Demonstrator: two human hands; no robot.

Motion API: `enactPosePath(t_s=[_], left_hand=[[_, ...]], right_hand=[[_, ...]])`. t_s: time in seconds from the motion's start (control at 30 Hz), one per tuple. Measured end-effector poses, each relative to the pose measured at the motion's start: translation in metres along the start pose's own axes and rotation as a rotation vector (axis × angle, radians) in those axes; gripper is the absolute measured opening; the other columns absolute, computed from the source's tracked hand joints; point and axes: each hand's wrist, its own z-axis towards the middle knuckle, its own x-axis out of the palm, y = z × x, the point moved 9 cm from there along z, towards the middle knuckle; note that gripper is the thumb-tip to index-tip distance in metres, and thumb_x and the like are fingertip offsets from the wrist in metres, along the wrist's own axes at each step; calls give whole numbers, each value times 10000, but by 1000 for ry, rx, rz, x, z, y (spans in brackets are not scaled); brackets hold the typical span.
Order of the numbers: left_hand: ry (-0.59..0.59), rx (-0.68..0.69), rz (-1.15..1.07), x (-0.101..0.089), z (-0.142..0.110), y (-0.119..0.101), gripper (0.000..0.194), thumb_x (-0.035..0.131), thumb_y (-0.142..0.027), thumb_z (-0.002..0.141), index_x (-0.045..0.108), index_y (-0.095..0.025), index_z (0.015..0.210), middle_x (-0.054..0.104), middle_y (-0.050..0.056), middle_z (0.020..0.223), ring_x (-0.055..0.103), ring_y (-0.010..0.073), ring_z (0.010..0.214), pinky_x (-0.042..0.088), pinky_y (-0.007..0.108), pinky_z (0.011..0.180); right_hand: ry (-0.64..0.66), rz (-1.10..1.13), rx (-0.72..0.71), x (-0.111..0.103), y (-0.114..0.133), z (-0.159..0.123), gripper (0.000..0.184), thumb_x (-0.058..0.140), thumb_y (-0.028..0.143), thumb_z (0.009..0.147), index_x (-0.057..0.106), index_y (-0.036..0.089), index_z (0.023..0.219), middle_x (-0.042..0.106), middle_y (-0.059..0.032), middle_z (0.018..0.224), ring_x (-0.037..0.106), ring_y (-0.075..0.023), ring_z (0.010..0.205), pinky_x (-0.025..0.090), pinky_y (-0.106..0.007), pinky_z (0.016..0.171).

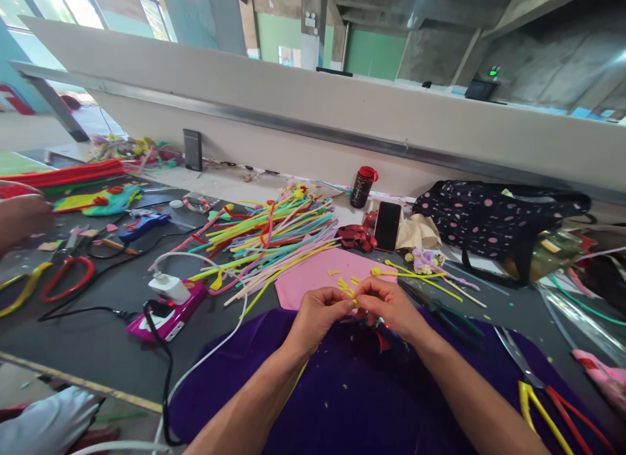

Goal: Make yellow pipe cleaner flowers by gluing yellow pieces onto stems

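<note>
My left hand (319,317) and my right hand (394,306) meet fingertip to fingertip over the near edge of a pink sheet (298,282). Both are pinched on a small piece of yellow pipe cleaner (355,303), its shape mostly covered by the fingers. Just beyond them, several short yellow pieces (342,283) lie on the sheet. Longer yellow stems (425,274) with a rounded tip rest to the right of the sheet. A purple cloth (342,409) spreads below my forearms, and dark-handled pliers (452,319) lie beside my right wrist.
A heap of coloured pipe cleaners (278,230) lies left of centre. A phone (388,225), a bottle (362,188) and a dark bag (489,220) stand behind. Scissors (531,370) lie right; a magenta power strip (169,311) with cables sits left. Another person's hand (22,220) shows at far left.
</note>
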Motion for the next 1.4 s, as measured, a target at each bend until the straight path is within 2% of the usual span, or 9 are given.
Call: enactPosePath(t_s=[0.5,0.6,0.7,0.77,0.83,1.0,1.1,1.23,1.4], left_hand=[[15,11,68,3,-1,-5,128,668,-252,620,656,-124,620,623,-1,576,524,99,534,391,205,548],[29,-8,87,4,-1,-4,168,648,-289,655,638,-123,628,597,-13,550,475,64,459,348,174,456],[40,-63,50,3,-1,0,245,585,-372,718,608,-128,723,579,-19,528,399,34,353,242,154,338],[40,-97,-13,3,0,3,260,570,-395,728,578,-141,784,594,-14,543,434,46,347,233,146,309],[82,-152,-64,6,0,9,261,567,-399,728,566,-141,771,608,-2,553,487,63,367,268,140,304],[285,-327,-74,21,-7,26,249,607,-340,701,607,-93,671,612,31,519,507,64,347,304,131,297],[333,-380,-119,24,-11,30,179,636,-268,673,618,-91,669,631,44,539,543,81,376,336,130,313],[290,-392,-251,22,-10,28,129,655,-227,653,596,-112,647,638,37,549,567,93,415,364,134,337],[190,-326,-363,13,-8,18,126,672,-198,638,571,-124,628,638,32,554,568,98,448,380,148,378]], right_hand=[[-15,35,18,-1,-5,2,17,562,175,709,567,162,699,581,39,549,545,-92,484,433,-199,481],[-26,20,11,-4,-3,2,17,554,167,709,568,161,703,576,42,539,535,-88,467,426,-194,466],[-41,9,-14,-10,1,2,24,554,171,707,574,158,712,578,38,540,525,-88,458,428,-201,466],[-44,9,-24,-13,3,1,39,561,180,705,574,158,734,575,37,552,514,-85,454,425,-203,464],[-30,3,-29,-14,5,1,70,571,193,708,574,158,768,567,40,578,496,-78,453,415,-200,460],[55,-29,-83,-8,11,-3,139,592,173,697,578,163,835,561,37,664,507,-79,533,406,-199,506],[78,-13,-105,-6,13,-3,152,603,173,699,585,164,849,573,23,722,535,-88,601,418,-205,550],[5,77,-111,-15,12,1,216,569,299,764,584,165,933,603,-24,808,585,-124,663,441,-219,531],[-101,108,-123,-25,9,2,236,515,372,802,596,154,842,619,-36,756,581,-118,561,414,-208,439]])
